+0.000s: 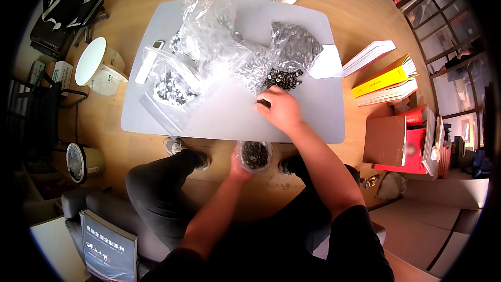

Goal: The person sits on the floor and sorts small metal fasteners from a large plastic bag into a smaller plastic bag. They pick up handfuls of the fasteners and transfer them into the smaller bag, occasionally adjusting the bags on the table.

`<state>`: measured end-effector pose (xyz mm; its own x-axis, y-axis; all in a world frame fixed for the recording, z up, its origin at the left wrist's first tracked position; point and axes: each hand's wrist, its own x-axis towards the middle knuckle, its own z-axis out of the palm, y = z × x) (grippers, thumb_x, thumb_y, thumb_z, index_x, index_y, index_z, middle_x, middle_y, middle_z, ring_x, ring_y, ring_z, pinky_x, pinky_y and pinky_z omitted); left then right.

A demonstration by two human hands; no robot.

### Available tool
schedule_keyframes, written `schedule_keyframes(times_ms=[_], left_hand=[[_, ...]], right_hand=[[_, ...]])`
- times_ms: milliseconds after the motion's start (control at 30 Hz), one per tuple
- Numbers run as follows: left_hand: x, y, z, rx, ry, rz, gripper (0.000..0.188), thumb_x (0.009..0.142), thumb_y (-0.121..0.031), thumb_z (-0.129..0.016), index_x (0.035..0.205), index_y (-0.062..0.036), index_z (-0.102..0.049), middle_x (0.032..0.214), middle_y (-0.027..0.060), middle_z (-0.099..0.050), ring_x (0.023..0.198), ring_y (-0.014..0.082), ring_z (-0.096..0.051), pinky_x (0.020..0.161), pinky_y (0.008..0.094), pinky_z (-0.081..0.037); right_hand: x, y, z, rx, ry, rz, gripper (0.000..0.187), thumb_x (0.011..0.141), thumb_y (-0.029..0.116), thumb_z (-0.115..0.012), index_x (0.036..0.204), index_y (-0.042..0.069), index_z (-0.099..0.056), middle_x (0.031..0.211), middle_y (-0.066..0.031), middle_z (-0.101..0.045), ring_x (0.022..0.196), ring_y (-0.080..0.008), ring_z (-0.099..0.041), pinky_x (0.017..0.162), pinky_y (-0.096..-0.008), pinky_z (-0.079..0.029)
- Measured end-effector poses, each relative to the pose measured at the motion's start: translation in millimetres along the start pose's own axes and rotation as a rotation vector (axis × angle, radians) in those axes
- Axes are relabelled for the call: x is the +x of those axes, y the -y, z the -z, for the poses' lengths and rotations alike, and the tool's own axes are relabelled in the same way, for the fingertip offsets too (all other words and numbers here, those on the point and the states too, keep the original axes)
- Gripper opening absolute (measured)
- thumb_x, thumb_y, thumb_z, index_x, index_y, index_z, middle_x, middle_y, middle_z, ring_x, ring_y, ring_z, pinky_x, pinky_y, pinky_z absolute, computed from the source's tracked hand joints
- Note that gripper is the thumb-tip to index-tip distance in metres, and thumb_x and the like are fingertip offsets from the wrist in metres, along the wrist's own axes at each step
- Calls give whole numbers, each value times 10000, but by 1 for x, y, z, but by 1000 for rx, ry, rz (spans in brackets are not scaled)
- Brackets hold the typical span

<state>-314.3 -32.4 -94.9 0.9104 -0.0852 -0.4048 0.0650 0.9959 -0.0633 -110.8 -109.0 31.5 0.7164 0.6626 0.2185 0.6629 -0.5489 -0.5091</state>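
Below the near edge of the grey table (313,122), my left hand (238,167) is wrapped round a clear plastic bag (269,151) full of small black parts (254,155). My right hand (284,110) is over the tabletop, fingers curled around a few small dark pieces. Just beyond its fingertips lies a loose heap of black parts (283,79), beside a spread of silvery small parts (252,68). A bag of dark parts (295,46) rests behind the heap. To the left, another bag (175,89) contains mixed white and black pieces. The parts' exact kind is too small to tell.
A large crumpled clear bag (209,18) rises at the table's far side. A flat plastic bag (166,116) and a long white object (150,63) lie left. Standing books (383,75) and a red box (415,149) are right; a bin (86,162) and round stool (93,62) left.
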Motion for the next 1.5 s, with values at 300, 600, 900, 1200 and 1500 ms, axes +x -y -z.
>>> schedule_keyframes(times_ms=[300, 600, 900, 1200, 1500], left_hand=[[-3, 3, -18, -75, -153, -37, 563, 1104, -508, -392, 1407, -95, -625, 1343, 140, -688, 1242, 350, -658, 1070, 535, -550], [0, 7, -9, -19, -75, -75, 603, 1106, -537, -394, 1421, -75, -618, 1367, 160, -680, 1232, 392, -662, 1050, 582, -557], [-3, 6, -18, -37, -100, -22, 618, 1109, -547, -386, 1429, -67, -609, 1375, 184, -672, 1224, 402, -661, 1033, 580, -556], [3, 7, 0, -9, -10, -22, 539, 1104, -485, -419, 1408, -112, -664, 1403, 125, -690, 1291, 362, -649, 1129, 560, -519], [4, 12, 1, -20, 11, 10, 558, 1096, -492, -411, 1407, -106, -667, 1409, 127, -689, 1302, 365, -641, 1157, 556, -495]], right_hand=[[-54, 31, 26, 278, 461, 113, 241, 896, 315, -833, 1083, 165, -807, 1094, -60, -748, 958, -309, -732, 840, -402, -591], [-7, -54, 51, 55, -92, -89, 441, 874, 233, -855, 1286, 142, -726, 1251, -56, -719, 995, -233, -733, 859, -382, -601], [-10, -59, 46, 63, 50, -238, 443, 803, 252, -891, 1170, 97, -697, 1159, -76, -690, 967, -258, -696, 868, -402, -581], [-28, -58, 77, 214, 234, -191, 510, 782, 229, -921, 1215, 79, -698, 1158, -77, -686, 846, -193, -690, 803, -352, -582], [-31, -63, 73, 189, 225, -127, 452, 796, 247, -917, 1178, 91, -732, 1136, -65, -701, 854, -192, -692, 803, -353, -578]])
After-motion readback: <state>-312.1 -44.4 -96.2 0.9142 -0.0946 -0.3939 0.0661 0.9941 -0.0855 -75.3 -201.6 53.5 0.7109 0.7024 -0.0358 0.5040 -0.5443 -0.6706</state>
